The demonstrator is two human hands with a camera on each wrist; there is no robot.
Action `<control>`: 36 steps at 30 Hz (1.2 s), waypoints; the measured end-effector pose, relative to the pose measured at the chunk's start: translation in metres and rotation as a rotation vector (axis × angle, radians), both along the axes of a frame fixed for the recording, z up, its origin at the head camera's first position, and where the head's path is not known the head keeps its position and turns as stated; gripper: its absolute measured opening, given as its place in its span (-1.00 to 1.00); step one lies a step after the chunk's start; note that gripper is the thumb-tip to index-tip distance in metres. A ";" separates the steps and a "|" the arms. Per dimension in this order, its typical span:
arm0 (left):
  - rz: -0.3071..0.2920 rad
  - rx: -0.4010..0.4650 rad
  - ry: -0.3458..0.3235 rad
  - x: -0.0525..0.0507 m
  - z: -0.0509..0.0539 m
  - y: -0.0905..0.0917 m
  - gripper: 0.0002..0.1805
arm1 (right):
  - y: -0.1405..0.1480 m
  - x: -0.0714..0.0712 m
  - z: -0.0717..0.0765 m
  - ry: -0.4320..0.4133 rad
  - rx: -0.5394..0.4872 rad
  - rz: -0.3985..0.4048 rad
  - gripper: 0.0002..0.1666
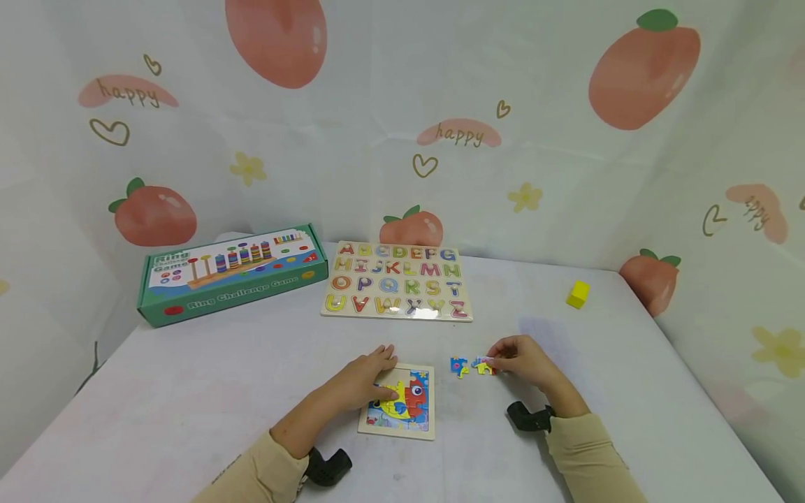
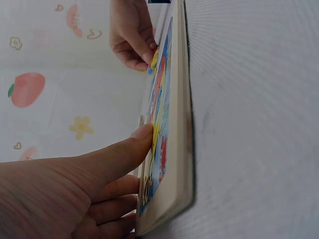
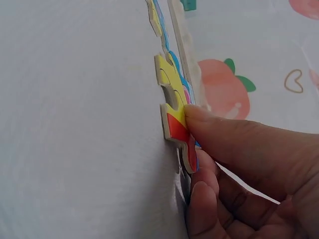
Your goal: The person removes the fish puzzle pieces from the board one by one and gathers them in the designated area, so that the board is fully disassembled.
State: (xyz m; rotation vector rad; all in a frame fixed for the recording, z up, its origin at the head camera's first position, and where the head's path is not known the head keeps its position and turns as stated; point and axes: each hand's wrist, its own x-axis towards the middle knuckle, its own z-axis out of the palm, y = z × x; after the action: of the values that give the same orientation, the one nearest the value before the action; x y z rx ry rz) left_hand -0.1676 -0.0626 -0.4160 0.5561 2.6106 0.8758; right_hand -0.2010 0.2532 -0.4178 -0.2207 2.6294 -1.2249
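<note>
The pale wooden, nearly square puzzle frame with a colourful fish picture (image 1: 430,402) lies flat on the white cloth-covered table (image 1: 251,384). The left hand (image 1: 365,377) is spread over its upper left part: the thumb rests on the yellow fish and the fingers reach across the rim. That makes a sound brace; light, flat pressure should steady the frame without dragging any piece already set in it.

To the right of the frame, the right hand (image 1: 520,362) pinches 1 thin, interlocking puzzle piece in yellow, red and blue (image 3: 175,113) between thumb and fingers. Whether the piece is clear of the cloth, I cannot tell. The grip is near 1 end, so the notched edge is exposed and easy to read; a gentle pinch suits so thin a piece, and lifting it level would help avoid a slip.

A 2nd loose piece, blue and yellow (image 1: 459,367), lies between the frame and the right hand. It sits just beside the pinched piece, so raising the hand before moving it towards the frame would avoid nudging it.
</note>
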 end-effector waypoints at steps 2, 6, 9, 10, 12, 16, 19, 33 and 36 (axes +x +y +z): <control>0.003 -0.002 0.000 0.000 0.000 0.000 -0.31 | -0.001 0.000 0.000 0.009 0.005 0.002 -0.80; 0.007 -0.003 -0.004 0.001 0.002 -0.001 -0.31 | -0.001 -0.001 0.000 0.015 0.014 0.000 -0.83; 0.011 -0.001 -0.011 0.001 0.003 -0.001 -0.31 | -0.001 -0.002 -0.002 0.014 0.024 -0.001 -0.82; 0.012 -0.001 -0.012 0.001 0.003 -0.001 -0.31 | -0.001 -0.003 -0.003 0.012 0.027 -0.002 -0.82; 0.011 -0.001 -0.012 0.002 0.003 -0.001 -0.31 | -0.001 -0.003 -0.004 0.006 0.027 -0.004 -0.81; 0.003 0.001 -0.012 0.003 0.003 -0.002 -0.31 | -0.002 -0.002 -0.005 -0.001 0.023 0.003 -0.82; -0.004 -0.015 -0.011 0.002 0.003 -0.001 -0.31 | -0.002 -0.001 -0.004 0.000 0.019 0.020 -0.83; -0.009 -0.163 0.037 0.001 0.010 0.021 -0.20 | -0.002 -0.001 0.011 0.000 0.098 -0.028 -0.77; 0.007 -0.187 0.044 0.002 0.009 0.026 -0.19 | -0.009 -0.001 0.013 0.007 0.091 0.009 -0.77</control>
State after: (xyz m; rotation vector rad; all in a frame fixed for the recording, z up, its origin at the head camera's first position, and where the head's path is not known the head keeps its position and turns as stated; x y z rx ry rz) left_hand -0.1655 -0.0362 -0.4068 0.5211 2.6983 0.6185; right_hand -0.2020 0.2439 -0.4044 -0.2209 2.6791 -1.1000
